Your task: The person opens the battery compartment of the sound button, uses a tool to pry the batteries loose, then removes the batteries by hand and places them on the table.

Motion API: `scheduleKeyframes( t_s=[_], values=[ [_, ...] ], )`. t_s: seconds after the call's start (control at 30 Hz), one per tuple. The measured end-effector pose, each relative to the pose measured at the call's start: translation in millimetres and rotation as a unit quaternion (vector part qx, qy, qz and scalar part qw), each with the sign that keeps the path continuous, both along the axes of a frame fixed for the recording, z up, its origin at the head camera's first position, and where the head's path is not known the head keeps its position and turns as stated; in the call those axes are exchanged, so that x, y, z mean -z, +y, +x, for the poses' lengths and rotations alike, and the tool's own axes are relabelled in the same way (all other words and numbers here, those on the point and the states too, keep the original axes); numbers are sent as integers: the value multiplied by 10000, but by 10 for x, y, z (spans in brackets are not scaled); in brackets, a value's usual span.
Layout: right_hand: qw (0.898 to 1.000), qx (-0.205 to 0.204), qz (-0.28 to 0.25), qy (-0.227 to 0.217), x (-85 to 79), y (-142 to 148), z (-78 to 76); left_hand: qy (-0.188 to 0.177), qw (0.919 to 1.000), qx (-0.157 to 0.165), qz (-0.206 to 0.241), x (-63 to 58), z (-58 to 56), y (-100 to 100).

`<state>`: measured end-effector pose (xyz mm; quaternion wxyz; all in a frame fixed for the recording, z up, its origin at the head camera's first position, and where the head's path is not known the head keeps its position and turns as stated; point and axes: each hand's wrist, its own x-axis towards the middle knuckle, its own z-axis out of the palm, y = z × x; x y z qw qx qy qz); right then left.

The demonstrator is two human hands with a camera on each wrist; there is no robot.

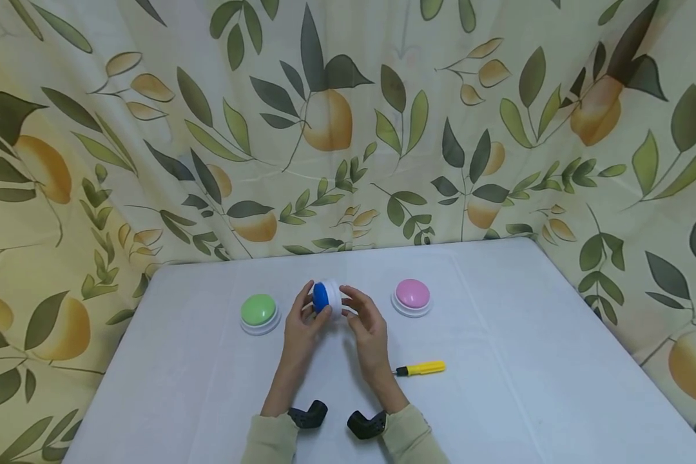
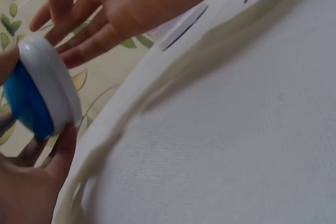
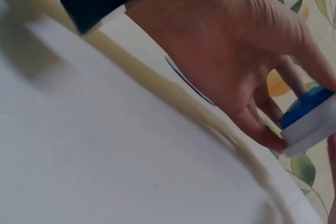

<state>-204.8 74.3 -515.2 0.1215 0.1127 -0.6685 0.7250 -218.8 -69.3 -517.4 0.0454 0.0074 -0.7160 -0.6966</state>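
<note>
A round push button point(image 1: 330, 299) with a blue domed top and a white base is held above the table, tilted on its side so the blue top faces left. My left hand point(image 1: 300, 327) grips it by the rim, thumb on the near side and fingers behind. In the left wrist view, the white base of the button point(image 2: 55, 80) turns toward my right hand point(image 2: 131, 3). That right hand has loosely bent fingers, with its fingertips close beside the base. From the right wrist view, my left hand point(image 3: 231, 45) pinches the button point(image 3: 312, 119) between thumb and fingers.
A green push button point(image 1: 259, 312) stands at the left and a pink one point(image 1: 413, 295) at the right. Beside my right wrist lies a screwdriver point(image 1: 423, 368) with a yellow handle. A white cloth covers the table point(image 1: 499, 399); a fruit-patterned curtain point(image 1: 348, 193) hangs behind.
</note>
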Motion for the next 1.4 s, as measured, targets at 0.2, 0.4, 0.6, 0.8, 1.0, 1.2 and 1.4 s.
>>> scheduleKeyframes(
  t_s=[0.2, 0.4, 0.6, 0.8, 1.0, 1.2, 1.4],
  values=[
    [9975, -251, 474, -460, 11, -10, -17, -420, 9967, 515, 469, 41, -6, -86],
    [9941, -590, 677, -611, 0, -16, -14, -677, 9851, 803, 1360, 73, -16, -136],
    [9930, -648, 877, -450, -13, -9, -2, -632, 9801, 956, 1622, 98, -15, -164],
    [9930, -476, 1070, -161, -47, 16, -2, -749, 9720, 1125, 1922, 91, -44, -178],
    [9859, -390, 1525, 565, -102, -1, -55, -680, 9544, 1473, 2506, 27, -26, -251],
    [9728, -243, 1901, 1299, -171, 25, -101, -658, 9363, 1594, 3059, -64, -8, -268],
    [9629, -75, 2198, 1564, -308, 140, -42, -737, 9281, 1988, 3060, -206, 40, -241]
  ],
)
